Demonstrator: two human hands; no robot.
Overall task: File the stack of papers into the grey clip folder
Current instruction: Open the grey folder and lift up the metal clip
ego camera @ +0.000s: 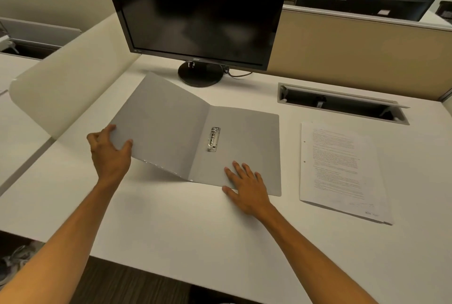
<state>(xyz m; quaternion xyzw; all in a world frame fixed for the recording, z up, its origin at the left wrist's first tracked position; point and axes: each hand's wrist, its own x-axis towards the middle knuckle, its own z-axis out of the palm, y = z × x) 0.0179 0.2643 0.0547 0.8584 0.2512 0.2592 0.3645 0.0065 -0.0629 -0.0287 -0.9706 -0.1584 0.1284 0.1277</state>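
Note:
The grey clip folder [247, 132] lies open in the middle of the white desk. Its front cover [166, 127] is lifted off the desk at an angle, and my left hand [110, 154] grips that cover's outer corner. A metal clip [213, 139] sits beside the spine on the back cover. My right hand [247, 186] rests flat, fingers spread, on the back cover's near edge and holds nothing. The stack of printed papers [342, 171], with punched holes along its left edge, lies on the desk to the right of the folder, apart from it.
A black monitor [200, 9] on a round stand [200, 74] stands right behind the folder. An open cable tray [342, 103] is set into the desk behind the papers. A curved cream divider [73, 83] rises at the left. Beige partitions close the back.

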